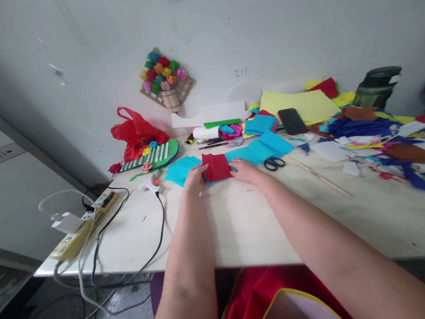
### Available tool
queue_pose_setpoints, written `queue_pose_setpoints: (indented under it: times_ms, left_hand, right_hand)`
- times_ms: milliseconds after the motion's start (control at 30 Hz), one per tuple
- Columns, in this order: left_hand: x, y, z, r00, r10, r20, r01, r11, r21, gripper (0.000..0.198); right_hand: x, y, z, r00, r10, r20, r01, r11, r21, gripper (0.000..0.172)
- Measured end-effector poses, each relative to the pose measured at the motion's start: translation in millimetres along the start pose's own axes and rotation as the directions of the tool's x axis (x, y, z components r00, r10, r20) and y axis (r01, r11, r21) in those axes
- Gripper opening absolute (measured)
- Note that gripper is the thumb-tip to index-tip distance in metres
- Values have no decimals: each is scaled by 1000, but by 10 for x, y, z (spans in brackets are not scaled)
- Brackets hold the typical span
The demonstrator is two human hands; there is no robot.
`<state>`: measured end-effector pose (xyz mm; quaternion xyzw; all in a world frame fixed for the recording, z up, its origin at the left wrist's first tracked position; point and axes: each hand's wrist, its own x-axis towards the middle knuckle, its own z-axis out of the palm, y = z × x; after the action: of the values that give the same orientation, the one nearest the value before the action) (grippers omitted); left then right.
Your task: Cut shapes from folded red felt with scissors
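Observation:
A square of red crepe paper (216, 167) lies on top of blue crepe paper (259, 149) in front of me. My left hand (195, 180) grips the red piece at its left edge, its fingertips by the upper corner. At the right edge my right hand (245, 170) holds the same piece, fingers bent over the border. More blue paper sheets (180, 171) spread out beyond my left hand. Black-handled scissors (274, 163) rest just right of my right hand. A thin wooden stick (322, 177) lies slantwise farther right.
A white glue gun (150, 183) with a black cable sits left, near a yellow power strip (86, 230). Behind stand a red plastic bag (136, 132) and a green decorated board (164, 155). A phone (292, 121) and heaped paper scraps (358, 127) occupy the right.

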<state>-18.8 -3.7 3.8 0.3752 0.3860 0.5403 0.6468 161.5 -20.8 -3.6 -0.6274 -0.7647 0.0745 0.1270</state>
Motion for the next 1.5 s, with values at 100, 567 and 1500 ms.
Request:
queue_pose_setpoints:
  times_ms: [100, 567, 1500]
  left_hand:
    - [69, -87, -17, 997, 63, -38, -62, 997, 39, 24]
    - [73, -99, -7, 984, 169, -60, -159, 978, 133, 87]
    - [113, -123, -62, 991, 127, -36, -118, 975, 187, 72]
  right_hand:
    - [-12, -9, -7, 1000, -2, 3, 2, 1000, -19, 46]
    - [-18, -5, 13, 998, -35, -44, 37, 998, 41, 51]
    - [-1, 10, 37, 987, -72, -143, 77, 997, 30, 43]
